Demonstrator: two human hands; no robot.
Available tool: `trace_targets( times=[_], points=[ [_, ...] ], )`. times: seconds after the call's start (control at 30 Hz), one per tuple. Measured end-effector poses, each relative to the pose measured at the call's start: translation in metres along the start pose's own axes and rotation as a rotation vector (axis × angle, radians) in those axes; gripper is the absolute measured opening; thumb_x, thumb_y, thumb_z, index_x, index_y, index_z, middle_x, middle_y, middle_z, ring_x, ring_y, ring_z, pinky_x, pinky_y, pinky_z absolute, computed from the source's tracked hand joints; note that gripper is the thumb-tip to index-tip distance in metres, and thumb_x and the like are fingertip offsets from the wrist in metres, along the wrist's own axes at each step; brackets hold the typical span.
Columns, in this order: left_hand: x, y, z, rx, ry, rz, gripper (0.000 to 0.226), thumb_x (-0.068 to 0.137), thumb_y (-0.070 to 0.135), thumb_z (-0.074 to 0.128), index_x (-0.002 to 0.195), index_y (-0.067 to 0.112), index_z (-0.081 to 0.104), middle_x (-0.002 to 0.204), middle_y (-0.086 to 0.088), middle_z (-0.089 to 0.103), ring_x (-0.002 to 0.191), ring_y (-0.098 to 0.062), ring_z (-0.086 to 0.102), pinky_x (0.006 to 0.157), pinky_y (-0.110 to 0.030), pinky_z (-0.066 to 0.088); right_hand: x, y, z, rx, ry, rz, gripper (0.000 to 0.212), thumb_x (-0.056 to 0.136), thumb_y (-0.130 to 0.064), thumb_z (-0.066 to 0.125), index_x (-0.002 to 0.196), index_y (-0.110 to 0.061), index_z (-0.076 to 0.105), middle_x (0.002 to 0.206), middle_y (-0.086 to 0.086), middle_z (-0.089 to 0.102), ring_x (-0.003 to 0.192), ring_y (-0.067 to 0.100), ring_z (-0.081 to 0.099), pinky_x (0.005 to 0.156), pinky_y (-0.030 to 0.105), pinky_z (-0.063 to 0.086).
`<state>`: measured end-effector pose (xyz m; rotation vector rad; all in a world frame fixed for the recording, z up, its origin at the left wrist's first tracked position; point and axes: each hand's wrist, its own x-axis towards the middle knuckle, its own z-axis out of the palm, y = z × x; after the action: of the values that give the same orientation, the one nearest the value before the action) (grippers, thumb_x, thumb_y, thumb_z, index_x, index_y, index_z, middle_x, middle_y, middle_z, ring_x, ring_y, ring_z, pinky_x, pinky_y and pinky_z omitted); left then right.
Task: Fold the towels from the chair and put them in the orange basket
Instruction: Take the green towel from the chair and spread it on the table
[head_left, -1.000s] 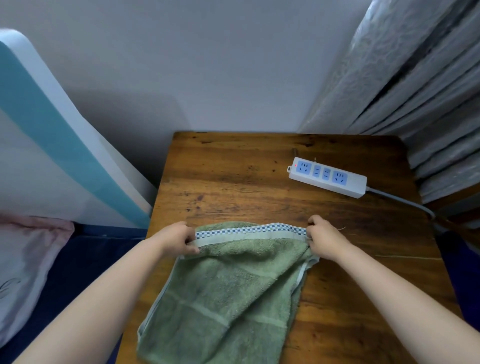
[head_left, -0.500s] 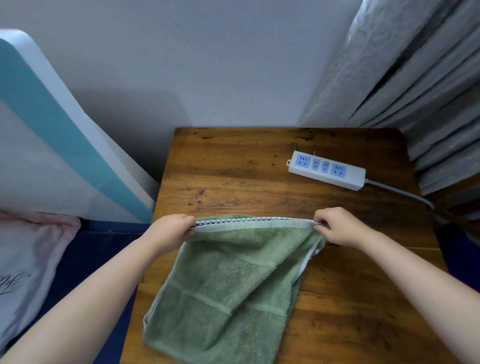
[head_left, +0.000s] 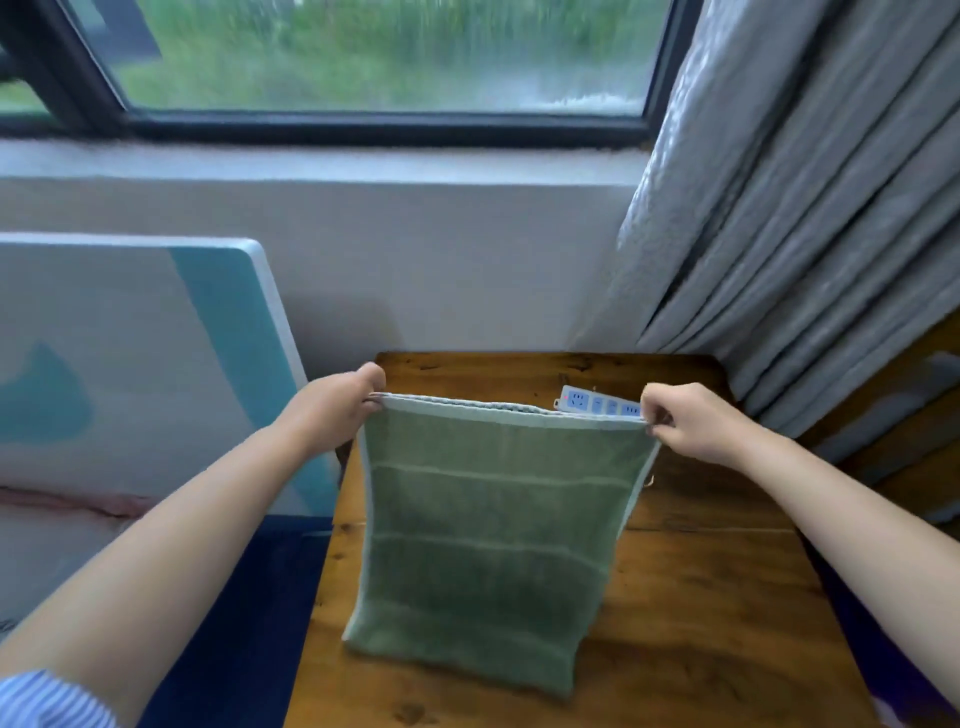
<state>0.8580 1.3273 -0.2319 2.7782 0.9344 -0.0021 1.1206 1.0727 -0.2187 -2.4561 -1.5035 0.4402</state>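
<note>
At the far left a white board with teal shapes (head_left: 156, 332) leans against the wall, and a striped blue sleeve (head_left: 47, 699) shows in the bottom corner. The left hand (head_left: 332, 402) pinches the upper left corner of the green towel (head_left: 493, 535), its fingers curled around the edge. The towel hangs down flat from the two hands, doubled, with its top edge stretched nearly straight between them. Its lower edge is near the surface of the wooden table (head_left: 701, 597); I cannot tell if it touches the wood. Behind the top edge, a white power strip (head_left: 597, 402) with blue sockets is partly hidden by the towel. The right hand (head_left: 691, 418) grips the upper right corner of the towel with curled fingers. Above, a window with a dark frame (head_left: 374, 124) shows blurred greenery. At the right, a grey curtain (head_left: 810, 208) hangs in folds beside the table.
</note>
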Motion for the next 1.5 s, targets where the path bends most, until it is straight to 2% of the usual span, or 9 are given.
trace_targets(
  times=[0.13,0.27,0.33,0.47,0.6,0.8,0.93,1.27,1.5],
  points=[
    [-0.014,0.011,-0.052,0.122,0.237,0.083,0.021,0.093,0.006,0.047,0.109,0.0,0.059,0.106,-0.02,0.06,0.102,-0.033,0.058,0.077,-0.039,0.046,-0.015,-0.025,-0.046,-0.099,0.231,-0.058,0.022,0.079,0.009,0.053,0.099,0.0,0.059,0.09,0.017,0.06,0.092,0.031,0.059,0.079,0.034,0.043],
    [-0.036,0.033,-0.094,0.225,0.501,0.119,0.02,0.06,-0.02,0.067,0.075,-0.008,0.06,0.068,-0.024,0.059,0.061,-0.039,0.063,0.042,-0.038,0.049,-0.034,-0.042,-0.077,-0.202,0.724,-0.128,0.021,0.064,0.017,0.052,0.077,0.008,0.065,0.073,0.025,0.057,0.072,0.043,0.06,0.063,0.034,0.051],
    [-0.045,0.046,-0.105,0.131,0.589,0.061,0.019,0.072,-0.016,0.058,0.089,-0.008,0.06,0.085,-0.024,0.061,0.077,-0.04,0.063,0.057,-0.043,0.053,-0.04,-0.05,-0.083,-0.211,0.831,-0.057,0.021,0.067,0.014,0.049,0.079,0.008,0.065,0.077,0.027,0.056,0.075,0.043,0.059,0.063,0.031,0.041],
    [-0.061,0.061,-0.104,0.21,0.3,-0.002,0.027,0.09,0.003,0.039,0.116,0.004,0.048,0.119,-0.012,0.054,0.111,-0.03,0.054,0.084,-0.037,0.046,-0.056,-0.058,-0.093,-0.247,0.357,0.131,0.026,0.082,0.002,0.046,0.099,0.001,0.066,0.106,0.021,0.054,0.103,0.036,0.055,0.079,0.035,0.045],
    [-0.06,0.064,-0.119,0.134,0.542,0.0,0.026,0.091,-0.002,0.038,0.113,-0.006,0.052,0.111,-0.023,0.058,0.101,-0.039,0.058,0.078,-0.044,0.047,-0.066,-0.065,-0.11,-0.122,0.795,0.113,0.04,0.074,-0.006,0.036,0.093,0.009,0.067,0.098,0.032,0.057,0.094,0.044,0.057,0.078,0.041,0.046],
    [-0.057,0.055,-0.123,0.378,0.559,0.145,0.028,0.053,-0.013,0.078,0.072,-0.002,0.062,0.059,-0.015,0.062,0.04,-0.031,0.06,0.032,-0.029,0.044,-0.068,-0.057,-0.108,-0.102,0.723,0.143,0.024,0.08,0.009,0.049,0.097,0.008,0.066,0.104,0.031,0.055,0.099,0.042,0.056,0.082,0.041,0.044],
    [-0.049,0.06,-0.106,0.341,0.319,0.036,0.024,0.094,0.003,0.041,0.115,0.005,0.052,0.111,-0.011,0.061,0.096,-0.032,0.065,0.074,-0.036,0.052,-0.051,-0.051,-0.089,-0.146,0.396,0.247,0.028,0.085,0.0,0.044,0.107,-0.001,0.063,0.115,0.022,0.056,0.109,0.035,0.053,0.086,0.036,0.043],
    [-0.034,0.028,-0.1,0.244,0.404,0.177,0.021,0.085,-0.005,0.05,0.103,-0.001,0.06,0.102,-0.018,0.066,0.097,-0.037,0.061,0.075,-0.041,0.051,-0.038,-0.046,-0.064,-0.08,0.589,0.037,0.021,0.079,0.007,0.047,0.09,0.008,0.064,0.095,0.027,0.066,0.097,0.039,0.057,0.084,0.04,0.043],
    [-0.074,-0.005,-0.01,0.482,-0.195,0.321,0.039,0.09,0.003,0.041,0.126,0.017,0.049,0.129,0.001,0.055,0.121,-0.019,0.048,0.096,-0.027,0.042,-0.075,-0.033,0.031,-0.156,0.06,-0.047,0.016,0.08,0.003,0.055,0.092,0.002,0.066,0.098,0.019,0.066,0.099,0.031,0.059,0.082,0.032,0.044]
  ],
)
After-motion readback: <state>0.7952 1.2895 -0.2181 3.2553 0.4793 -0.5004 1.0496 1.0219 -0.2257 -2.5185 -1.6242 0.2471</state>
